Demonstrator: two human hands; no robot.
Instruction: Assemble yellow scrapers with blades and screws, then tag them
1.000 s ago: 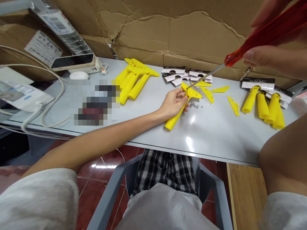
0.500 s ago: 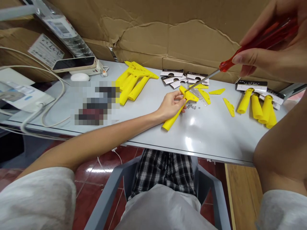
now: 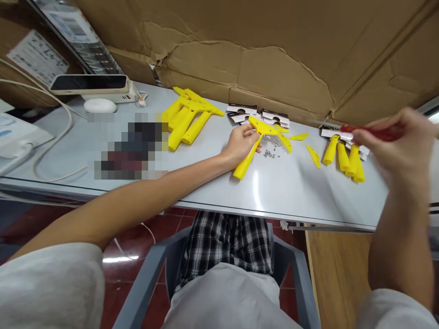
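My left hand [image 3: 239,145] is wrapped round the neck of a yellow scraper handle [image 3: 244,167], whose wide head points away from me over the table. My right hand [image 3: 406,141], raised at the right and blurred, grips a screwdriver [image 3: 380,132] by its red handle, apart from the scraper. Its shaft cannot be made out. Small screws [image 3: 269,154] lie in a loose heap just right of my left hand. Two flat yellow plates, a far one [image 3: 299,136] and a nearer one [image 3: 313,156], rest farther right. Behind the scraper head some metal shows.
Several yellow scraper handles [image 3: 195,107] are piled left of centre. Black-and-white header cards [image 3: 242,109] lie at the back, and carded yellow handles [image 3: 343,157] at the right. A phone [image 3: 89,83], a white case [image 3: 100,106] and cables occupy the left. Cardboard [image 3: 274,68] walls the back.
My right hand has taken the screwdriver away from the scraper head, downward and out to the right in the view. My left hand still holds the scraper, its head now turned more outward.
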